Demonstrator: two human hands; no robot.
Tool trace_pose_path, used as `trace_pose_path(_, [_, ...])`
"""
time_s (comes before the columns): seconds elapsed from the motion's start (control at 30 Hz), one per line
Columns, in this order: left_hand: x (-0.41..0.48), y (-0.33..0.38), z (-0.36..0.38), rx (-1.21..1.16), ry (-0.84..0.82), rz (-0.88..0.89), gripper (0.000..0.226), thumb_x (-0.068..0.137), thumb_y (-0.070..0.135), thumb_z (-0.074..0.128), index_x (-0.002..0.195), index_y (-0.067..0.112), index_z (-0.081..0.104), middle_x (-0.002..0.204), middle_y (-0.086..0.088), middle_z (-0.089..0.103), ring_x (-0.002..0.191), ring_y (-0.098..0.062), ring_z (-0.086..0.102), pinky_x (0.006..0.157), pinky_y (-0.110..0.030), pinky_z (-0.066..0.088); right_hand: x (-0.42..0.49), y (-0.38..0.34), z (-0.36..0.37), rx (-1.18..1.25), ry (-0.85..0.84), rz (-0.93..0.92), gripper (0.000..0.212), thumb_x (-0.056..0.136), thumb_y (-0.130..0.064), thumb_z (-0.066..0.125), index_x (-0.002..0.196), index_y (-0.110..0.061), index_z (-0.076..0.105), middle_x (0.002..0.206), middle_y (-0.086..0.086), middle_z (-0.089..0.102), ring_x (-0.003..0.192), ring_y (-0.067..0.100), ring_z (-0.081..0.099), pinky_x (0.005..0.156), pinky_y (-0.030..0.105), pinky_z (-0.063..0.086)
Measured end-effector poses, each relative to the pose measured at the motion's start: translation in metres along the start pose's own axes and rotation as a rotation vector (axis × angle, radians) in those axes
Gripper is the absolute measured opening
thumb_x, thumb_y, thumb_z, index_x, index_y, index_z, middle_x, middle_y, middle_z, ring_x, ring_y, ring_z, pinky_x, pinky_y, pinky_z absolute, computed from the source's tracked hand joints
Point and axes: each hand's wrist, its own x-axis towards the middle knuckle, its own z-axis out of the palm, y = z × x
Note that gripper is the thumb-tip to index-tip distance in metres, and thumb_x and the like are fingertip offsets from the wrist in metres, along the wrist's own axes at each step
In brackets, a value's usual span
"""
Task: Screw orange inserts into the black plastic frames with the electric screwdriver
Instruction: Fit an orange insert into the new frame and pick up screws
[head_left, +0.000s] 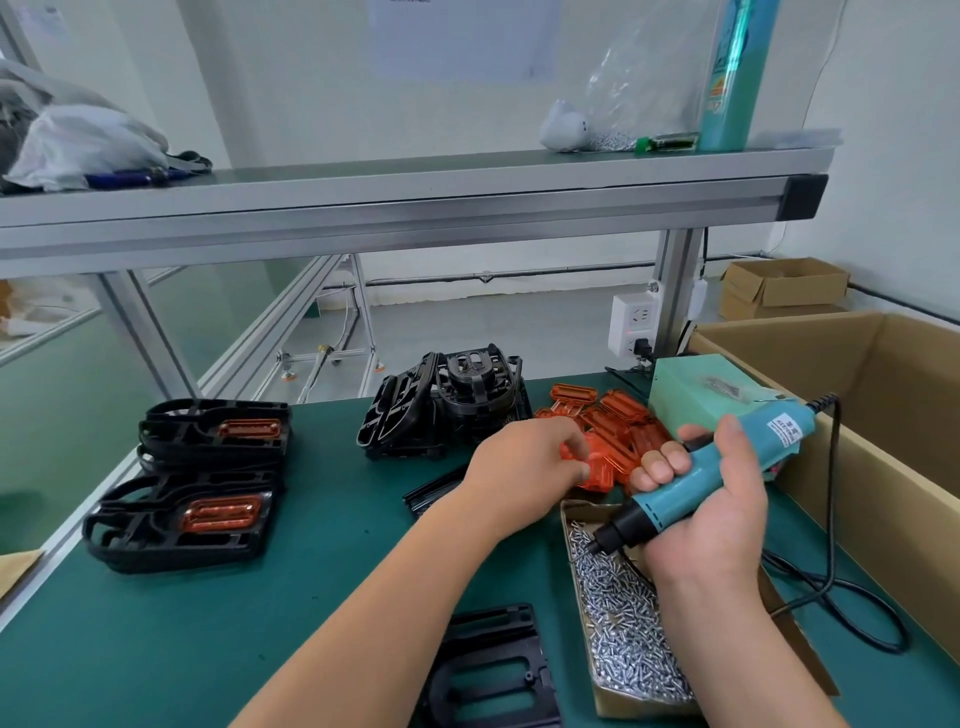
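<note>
My right hand (696, 514) grips the teal electric screwdriver (727, 467), its black tip pointing down-left over a tray of screws (623, 623). My left hand (524, 462) reaches into the pile of orange inserts (618, 426), fingers pinching one insert (592, 467) at the pile's near edge. An empty black frame (493, 670) lies on the green mat at the near edge, under my left forearm. Two stacks of frames with orange inserts fitted (208, 478) stand at the left. A heap of bare black frames (447, 405) sits behind my left hand.
A large open cardboard box (883, 415) fills the right side. A teal power unit (701, 389) stands behind the inserts, and the screwdriver cable (836, 587) loops across the mat. A black strip (431, 488) lies by my left wrist. An aluminium shelf (415, 208) spans overhead.
</note>
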Motion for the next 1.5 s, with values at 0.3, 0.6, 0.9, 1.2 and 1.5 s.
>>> trace_pose_path(0.3, [-0.111,-0.040,-0.042,-0.217,0.048,-0.133,0.011,0.096,0.046,0.064,0.089,0.038,0.060,0.062,0.016,0.053,0.057,-0.004,0.045,0.059,-0.030,0.035,-0.008,0.002,0.005,-0.028,-0.019,0.020,0.029,0.101,-0.044,0.066,0.086,-0.019,0.062,0.069,-0.005,0.045,0.058,0.010,0.044,0.054,0.022,0.042])
trace_pose_path(0.6, [-0.161,-0.078,-0.059,-0.146,-0.030,-0.200,0.020,0.104,0.048,0.054,0.088,0.038,0.051,0.065,0.015,0.047,0.059,-0.006,0.040,0.059,-0.030,0.036,-0.011,0.006,0.005,-0.064,-0.056,0.044,0.029,0.101,-0.043,0.066,0.086,-0.018,0.064,0.069,-0.004,0.045,0.058,0.012,0.045,0.055,0.023,0.043])
trace_pose_path(0.9, [-0.159,-0.082,-0.061,-0.329,-0.011,-0.285,0.009,0.077,0.039,0.060,0.078,0.031,0.056,0.060,0.011,0.053,0.055,-0.004,0.040,0.052,-0.020,0.036,-0.011,0.007,0.004,-0.089,-0.053,0.037,0.029,0.101,-0.042,0.066,0.086,-0.018,0.063,0.070,-0.004,0.045,0.059,0.012,0.045,0.057,0.024,0.041])
trace_pose_path(1.2, [-0.158,-0.092,-0.064,-0.435,-0.058,-0.361,0.034,0.071,0.029,0.056,0.104,0.031,0.064,0.056,0.011,0.048,0.051,-0.006,0.036,0.050,-0.019,0.034,-0.014,0.009,0.004,-0.112,-0.067,0.047,0.029,0.101,-0.043,0.065,0.086,-0.018,0.063,0.071,-0.004,0.045,0.060,0.012,0.045,0.058,0.024,0.042])
trace_pose_path(1.5, [-0.158,-0.087,-0.065,-0.384,-0.091,-0.386,0.024,0.080,0.032,0.055,0.090,0.039,0.077,0.086,-0.010,0.074,0.066,-0.011,0.052,0.069,-0.031,0.047,-0.016,0.008,0.005,-0.129,-0.072,0.044,0.030,0.102,-0.043,0.064,0.085,-0.018,0.064,0.070,-0.004,0.045,0.060,0.012,0.044,0.059,0.024,0.040])
